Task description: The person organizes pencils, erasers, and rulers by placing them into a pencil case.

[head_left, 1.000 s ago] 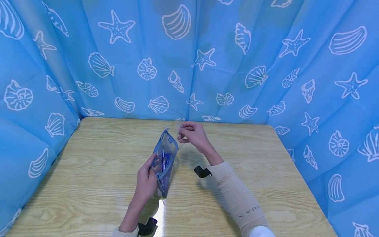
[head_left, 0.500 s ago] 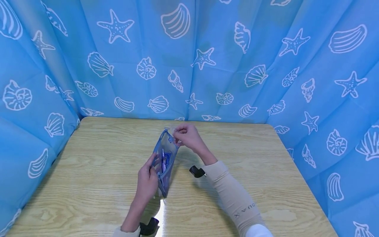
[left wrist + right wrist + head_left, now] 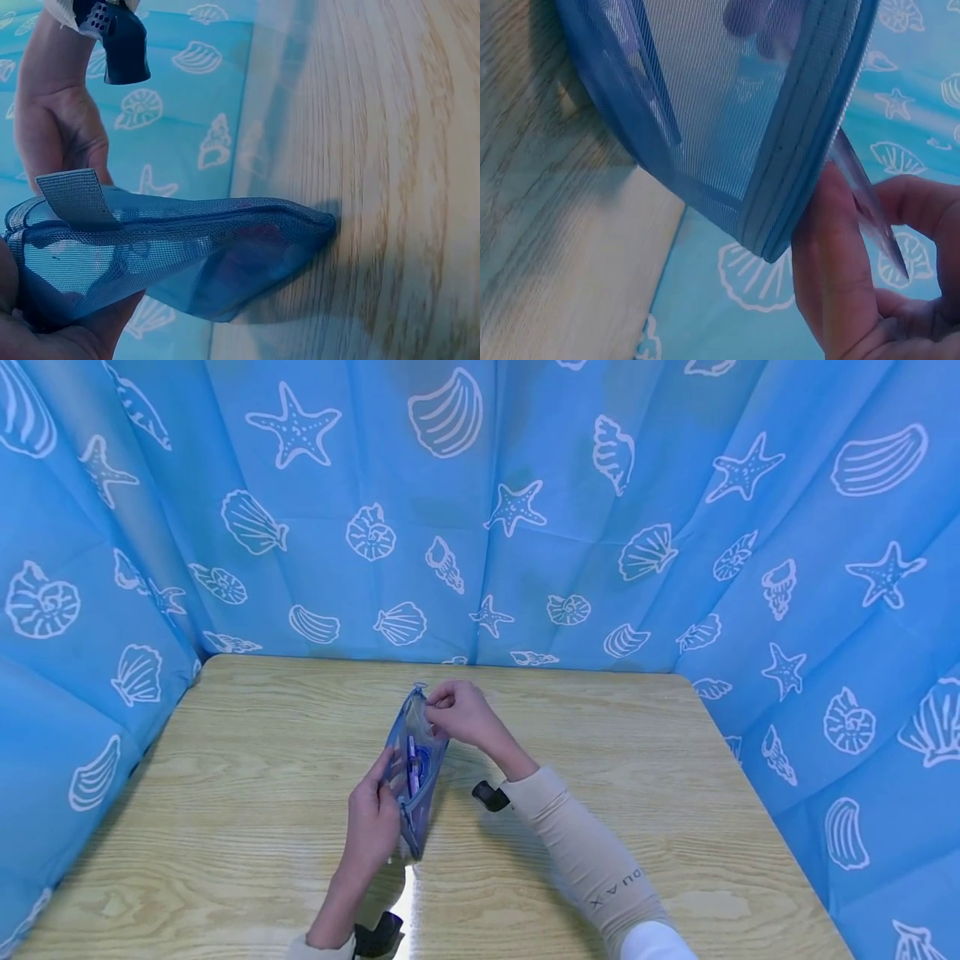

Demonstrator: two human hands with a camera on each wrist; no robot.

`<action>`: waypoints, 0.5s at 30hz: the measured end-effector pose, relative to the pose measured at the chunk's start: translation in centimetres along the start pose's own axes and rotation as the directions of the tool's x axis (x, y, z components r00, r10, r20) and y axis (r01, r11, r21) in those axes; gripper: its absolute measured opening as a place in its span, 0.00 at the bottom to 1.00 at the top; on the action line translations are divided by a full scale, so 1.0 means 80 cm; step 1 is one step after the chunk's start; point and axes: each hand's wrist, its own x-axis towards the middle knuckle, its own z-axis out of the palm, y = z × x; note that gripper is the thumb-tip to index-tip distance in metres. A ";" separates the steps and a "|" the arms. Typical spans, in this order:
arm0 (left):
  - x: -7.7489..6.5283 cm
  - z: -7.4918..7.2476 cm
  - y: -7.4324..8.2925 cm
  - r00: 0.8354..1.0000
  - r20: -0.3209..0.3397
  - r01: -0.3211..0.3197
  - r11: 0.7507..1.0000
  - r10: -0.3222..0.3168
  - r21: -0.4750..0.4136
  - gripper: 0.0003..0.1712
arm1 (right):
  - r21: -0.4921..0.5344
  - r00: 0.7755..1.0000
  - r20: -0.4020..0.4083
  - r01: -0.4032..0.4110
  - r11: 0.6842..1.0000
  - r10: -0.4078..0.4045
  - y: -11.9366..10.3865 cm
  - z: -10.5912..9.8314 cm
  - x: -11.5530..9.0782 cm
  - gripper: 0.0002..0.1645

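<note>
A blue mesh zip pouch [image 3: 424, 806] stands on its narrow side near the table's middle, its mouth spread open. My left hand [image 3: 372, 818] grips its left side, thumb and fingers round the mesh wall. Inside lie a purple pen-like stick [image 3: 413, 766] and something blue and rounded [image 3: 425, 762]. At the pouch's far end, my right hand [image 3: 465, 714] pinches a thin, clear flat piece [image 3: 874, 214] between thumb and fingers. In the right wrist view, that piece slants in behind the zip edge [image 3: 787, 157], which hides its far end; its kind I cannot tell.
The wood-grained table [image 3: 637, 760] spreads out around the pouch. A blue curtain [image 3: 525, 568] with white shell and starfish prints hangs behind and along both sides. Black wrist cameras [image 3: 491, 796] sit on both sleeves.
My right hand has moved left and slightly down, from beside the pouch to over its open mouth, bringing the clear piece along. The left hand and pouch stay nearly in place.
</note>
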 end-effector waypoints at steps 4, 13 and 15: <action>-0.001 0.000 0.001 1.000 0.004 -0.001 1.000 0.001 0.028 0.31 | -0.053 0.999 0.037 0.008 0.999 -0.006 -0.004 0.003 -0.004 0.10; -0.002 -0.002 0.003 1.000 0.010 -0.002 1.000 0.002 0.012 0.31 | -0.081 0.990 0.097 0.109 0.991 -0.101 -0.003 -0.005 -0.019 0.13; -0.002 -0.002 0.003 1.000 0.005 -0.005 1.000 0.005 0.004 0.31 | -0.095 0.981 0.110 0.170 0.981 -0.159 0.001 -0.008 -0.022 0.15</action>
